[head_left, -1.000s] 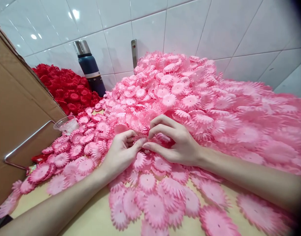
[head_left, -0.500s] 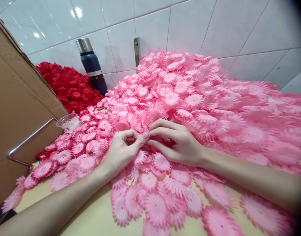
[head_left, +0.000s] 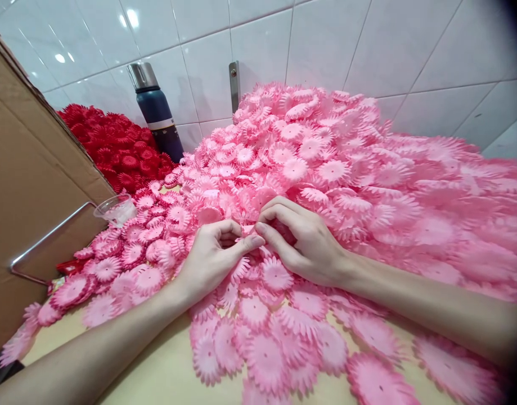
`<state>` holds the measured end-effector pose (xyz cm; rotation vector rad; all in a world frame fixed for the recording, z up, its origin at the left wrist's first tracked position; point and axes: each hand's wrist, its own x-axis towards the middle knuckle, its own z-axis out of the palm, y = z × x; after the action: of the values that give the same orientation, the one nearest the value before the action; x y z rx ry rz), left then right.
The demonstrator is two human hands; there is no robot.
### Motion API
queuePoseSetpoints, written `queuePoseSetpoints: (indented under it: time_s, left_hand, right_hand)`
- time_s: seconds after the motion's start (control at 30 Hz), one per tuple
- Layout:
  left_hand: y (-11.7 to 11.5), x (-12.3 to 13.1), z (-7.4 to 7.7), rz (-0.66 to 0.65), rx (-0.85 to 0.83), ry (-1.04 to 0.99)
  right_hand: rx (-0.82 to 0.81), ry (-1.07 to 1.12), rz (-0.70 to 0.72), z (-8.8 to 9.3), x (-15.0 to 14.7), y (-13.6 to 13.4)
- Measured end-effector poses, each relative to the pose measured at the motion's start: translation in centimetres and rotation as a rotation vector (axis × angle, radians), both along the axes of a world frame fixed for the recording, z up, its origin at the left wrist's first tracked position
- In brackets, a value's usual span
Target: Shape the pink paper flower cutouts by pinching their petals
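Note:
A big heap of pink fabric flower petals (head_left: 326,163) covers the table (head_left: 165,371) up to the tiled wall. My left hand (head_left: 211,256) and my right hand (head_left: 302,239) meet at the heap's front foot, fingertips pinched together on a small pink petal piece (head_left: 248,229) between them. Both thumbs and forefingers close on it; the piece itself is mostly hidden by the fingers. Flat pink petals (head_left: 266,354) lie spread under and in front of both wrists.
A pile of red petals (head_left: 115,149) sits at the back left, beside a dark blue flask with a steel cap (head_left: 154,109). A cardboard box (head_left: 26,191) with a metal handle stands at the left. A small clear plastic cup (head_left: 115,209) lies near it.
Both hands stayed at the heap's foot. The right hand's fingers curled in tighter and the fingertips of both hands closed together on the petal piece. The view shifted slightly.

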<state>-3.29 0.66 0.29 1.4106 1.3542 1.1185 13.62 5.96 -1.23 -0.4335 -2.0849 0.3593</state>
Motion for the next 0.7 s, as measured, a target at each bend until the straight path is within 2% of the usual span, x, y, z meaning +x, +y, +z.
queuePoseSetpoints:
  time_s: [0.33,0.7]
  left_hand:
    - [-0.17,-0.15,0.01,-0.062,0.049,-0.132]
    - [-0.09,0.17,0.28,-0.041,0.044,-0.087]
  right_hand:
    - [-0.118,0.044,-0.032,0.22,-0.09,-0.05]
    - [-0.176,0.071,-0.083,0.16,-0.16,0.24]
